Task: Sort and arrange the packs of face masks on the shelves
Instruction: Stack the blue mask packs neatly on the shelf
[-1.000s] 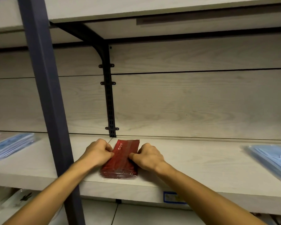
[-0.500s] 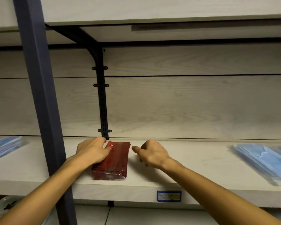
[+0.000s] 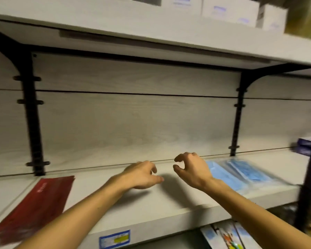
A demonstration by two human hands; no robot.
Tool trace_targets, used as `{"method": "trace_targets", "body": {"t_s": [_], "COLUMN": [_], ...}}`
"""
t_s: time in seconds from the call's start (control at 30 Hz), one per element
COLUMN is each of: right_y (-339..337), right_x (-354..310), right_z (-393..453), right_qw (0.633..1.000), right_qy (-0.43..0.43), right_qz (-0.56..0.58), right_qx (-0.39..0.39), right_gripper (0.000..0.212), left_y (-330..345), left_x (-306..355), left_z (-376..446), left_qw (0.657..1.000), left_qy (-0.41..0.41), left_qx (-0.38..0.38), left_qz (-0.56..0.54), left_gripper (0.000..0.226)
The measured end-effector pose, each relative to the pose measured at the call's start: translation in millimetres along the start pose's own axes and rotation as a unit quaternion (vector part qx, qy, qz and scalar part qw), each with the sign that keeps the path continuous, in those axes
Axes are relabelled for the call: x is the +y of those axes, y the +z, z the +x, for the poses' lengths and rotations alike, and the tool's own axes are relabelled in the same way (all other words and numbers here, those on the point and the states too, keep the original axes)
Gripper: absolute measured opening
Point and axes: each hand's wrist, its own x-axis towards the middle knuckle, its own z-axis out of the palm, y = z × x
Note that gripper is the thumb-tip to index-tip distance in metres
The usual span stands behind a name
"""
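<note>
Both the left hand [image 3: 142, 175] and the right hand [image 3: 191, 170] hover loosely curled and empty over the middle of the shelf [image 3: 151, 211]. The red mask pack [image 3: 36, 207] lies at the shelf's left front edge, the blue mask packs [image 3: 241, 174] toward its right end just beside the right hand. These look light, soft and slippery in their plastic wrap, so gripping both long edges should serve best.

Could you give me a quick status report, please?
Left hand and right hand empty, above shelf. Red mask pack lying left, blue mask packs right. Nothing between.
</note>
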Motion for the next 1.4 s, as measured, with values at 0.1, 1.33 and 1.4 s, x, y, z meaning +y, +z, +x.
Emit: {"method": "trace_targets", "body": {"t_s": [0.1, 1.33, 1.4], "right_y": [-24, 41, 40], "right_x": [46, 68, 63], "right_z": [3, 11, 11], "right_qw": [0.999, 0.959, 0.943], "right_qy": [0.041, 0.003, -0.02], "right_qz": [-0.02, 0.243, 0.289], "right_qx": [0.002, -0.149, -0.162], "right_gripper": [0.043, 0.024, 0.02], "left_y": [20, 60, 57], "left_x": [33, 13, 2], "left_z": [27, 72, 65], "left_qw": [0.994, 0.852, 0.863], "left_qy": [0.0, -0.171, -0.163], "left_qx": [-0.034, 0.137, 0.143], "left_qz": [-0.108, -0.475, -0.457], "left_gripper": [0.055, 0.036, 0.045]}}
